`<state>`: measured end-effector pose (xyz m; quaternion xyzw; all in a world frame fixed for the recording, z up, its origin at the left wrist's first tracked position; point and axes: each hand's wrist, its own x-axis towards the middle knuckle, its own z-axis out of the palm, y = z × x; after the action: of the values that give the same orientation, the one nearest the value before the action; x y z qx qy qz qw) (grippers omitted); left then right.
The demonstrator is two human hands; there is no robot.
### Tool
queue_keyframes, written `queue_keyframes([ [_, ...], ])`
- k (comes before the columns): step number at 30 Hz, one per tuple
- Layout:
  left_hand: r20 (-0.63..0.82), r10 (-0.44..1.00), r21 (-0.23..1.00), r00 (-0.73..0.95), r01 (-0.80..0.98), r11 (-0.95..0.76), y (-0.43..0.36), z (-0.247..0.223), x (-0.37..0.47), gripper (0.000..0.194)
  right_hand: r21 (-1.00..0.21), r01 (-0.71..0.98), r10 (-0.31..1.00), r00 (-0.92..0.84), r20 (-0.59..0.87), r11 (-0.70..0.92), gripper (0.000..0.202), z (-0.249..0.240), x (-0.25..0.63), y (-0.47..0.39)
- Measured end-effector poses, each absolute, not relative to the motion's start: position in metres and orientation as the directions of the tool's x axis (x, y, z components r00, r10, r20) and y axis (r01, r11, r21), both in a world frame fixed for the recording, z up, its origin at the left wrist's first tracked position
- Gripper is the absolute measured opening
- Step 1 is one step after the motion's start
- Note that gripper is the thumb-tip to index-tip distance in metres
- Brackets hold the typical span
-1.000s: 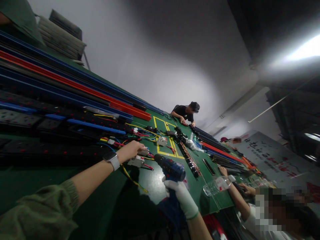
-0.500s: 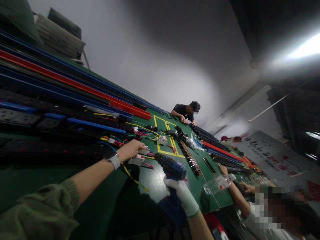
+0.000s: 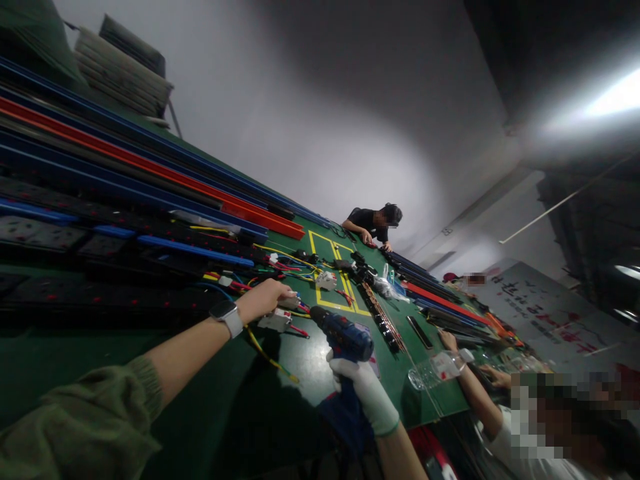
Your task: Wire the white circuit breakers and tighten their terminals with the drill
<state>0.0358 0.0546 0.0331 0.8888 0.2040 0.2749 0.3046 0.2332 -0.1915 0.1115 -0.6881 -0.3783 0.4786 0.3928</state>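
Observation:
My left hand (image 3: 263, 300), bare with a watch at the wrist, is closed on a small light-grey circuit breaker (image 3: 290, 302) with coloured wires. Just below it on the table lies a second breaker (image 3: 275, 322) with a red wire end. A yellow-green wire (image 3: 267, 357) trails toward me from there. Wearing a white glove, my right hand (image 3: 364, 385) grips a dark blue cordless drill (image 3: 345, 333) by its handle. The drill's chuck points left, toward the breakers, apart from them. Farther off sits a third breaker (image 3: 326, 281) among loose wires.
Long black socket strips (image 3: 115, 293) and blue and orange rails (image 3: 260, 219) fill the left of the green table (image 3: 200, 373). To the right are a phone (image 3: 419, 332), a plastic bottle (image 3: 435, 371) and a co-worker's arm (image 3: 475, 393). Another person (image 3: 370, 223) leans over the far side.
Almost nothing differs; the whole view has shifted very slightly. Both hands keep their hold on the breaker and the drill.

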Motion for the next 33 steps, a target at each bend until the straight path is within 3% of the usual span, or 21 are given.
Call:
queue_keyframes([
  [33, 0.384, 0.514, 0.609, 0.767, 0.209, -0.766, 0.058, 0.027, 0.037, 0.046, -0.935, 0.008, 0.9, 0.272, -0.34, -0.355, 0.024, 0.105, 0.234, -0.194],
])
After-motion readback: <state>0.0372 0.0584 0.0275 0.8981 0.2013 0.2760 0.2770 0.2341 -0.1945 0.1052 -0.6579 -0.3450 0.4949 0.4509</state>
